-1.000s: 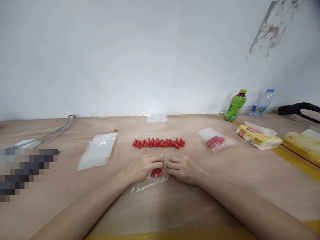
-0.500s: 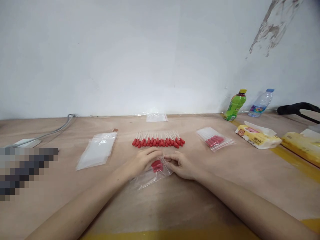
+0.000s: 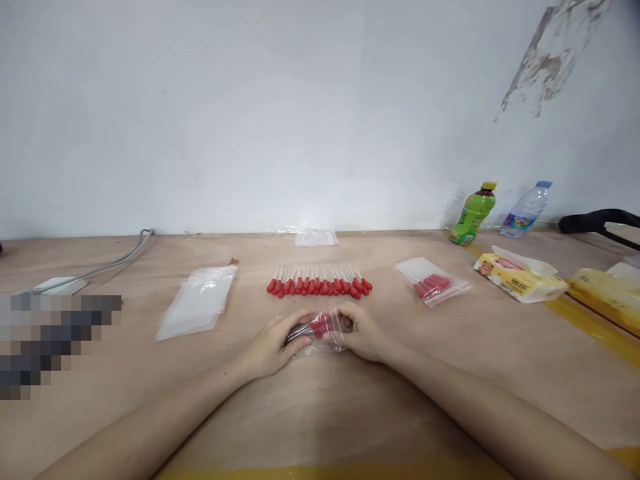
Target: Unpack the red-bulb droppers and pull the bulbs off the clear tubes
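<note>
A clear zip bag (image 3: 320,343) with red-ended sticks inside lies between my hands, close to the table surface. My left hand (image 3: 283,341) is closed on its left end, thumb in front and fingers behind. The right end is pinched by my right hand (image 3: 357,333), near the red ends (image 3: 323,324) of the sticks. Just beyond my fingers, a row of loose sticks with red ends (image 3: 320,287) points away towards the wall. A filled bag of similar sticks (image 3: 430,283) rests to the right of that row.
Flat clear bags (image 3: 197,303) are stacked on the left, and another white packet (image 3: 316,238) lies by the wall. Tissue packs (image 3: 520,277), a green bottle (image 3: 473,217) and a water bottle (image 3: 525,210) stand at right. A grey cable (image 3: 107,262) crosses the left side.
The bag has been turned and drawn up between both hands, so its sticks now lie more sideways. Both hands have closed on its ends.
</note>
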The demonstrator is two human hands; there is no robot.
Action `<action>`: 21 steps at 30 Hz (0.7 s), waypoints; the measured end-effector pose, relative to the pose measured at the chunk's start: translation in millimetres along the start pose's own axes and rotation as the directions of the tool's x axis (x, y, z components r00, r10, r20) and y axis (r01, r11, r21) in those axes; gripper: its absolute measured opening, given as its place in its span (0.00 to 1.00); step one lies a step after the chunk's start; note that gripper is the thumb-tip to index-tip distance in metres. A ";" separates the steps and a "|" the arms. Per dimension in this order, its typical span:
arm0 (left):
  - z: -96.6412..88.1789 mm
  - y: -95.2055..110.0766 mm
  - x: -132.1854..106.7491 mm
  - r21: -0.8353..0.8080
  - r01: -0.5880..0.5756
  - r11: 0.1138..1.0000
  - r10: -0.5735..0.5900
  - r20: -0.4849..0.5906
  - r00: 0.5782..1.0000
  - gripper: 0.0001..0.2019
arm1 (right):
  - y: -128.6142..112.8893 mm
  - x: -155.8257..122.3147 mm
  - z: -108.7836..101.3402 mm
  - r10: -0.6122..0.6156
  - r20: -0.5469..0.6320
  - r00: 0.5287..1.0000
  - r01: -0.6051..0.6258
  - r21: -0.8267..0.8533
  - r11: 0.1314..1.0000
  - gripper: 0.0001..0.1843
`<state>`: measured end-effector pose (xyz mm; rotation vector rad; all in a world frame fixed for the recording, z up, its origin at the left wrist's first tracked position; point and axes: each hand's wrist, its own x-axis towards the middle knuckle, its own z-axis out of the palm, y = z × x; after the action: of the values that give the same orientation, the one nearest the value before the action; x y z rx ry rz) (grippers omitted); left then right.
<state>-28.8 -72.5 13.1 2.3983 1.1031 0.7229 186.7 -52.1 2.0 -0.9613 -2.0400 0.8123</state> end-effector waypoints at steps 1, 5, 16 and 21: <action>-0.1 -0.2 2.6 -0.011 -0.009 1.000 0.009 -0.003 1.000 0.21 | 1.6 -0.4 1.4 -0.003 -0.043 0.999 0.002 -0.006 1.000 0.11; -0.4 -0.4 4.8 -0.020 -0.014 1.000 0.014 -0.019 1.000 0.22 | 5.5 -0.5 4.5 0.009 -0.058 0.998 0.000 0.149 0.989 0.18; -3.9 -1.3 4.8 -0.010 0.009 1.000 -0.009 0.028 1.000 0.19 | -11.9 -4.8 -10.2 -0.110 0.036 0.993 0.113 -0.084 0.990 0.08; -3.4 -0.4 5.0 -0.010 0.006 1.000 -0.005 0.027 1.000 0.18 | -16.5 -3.8 -12.5 -0.101 0.078 0.992 0.113 -0.174 0.978 0.08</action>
<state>-28.3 -67.9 16.9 2.3885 1.0920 0.6902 192.7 -61.0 20.2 -0.9217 -2.2329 0.6217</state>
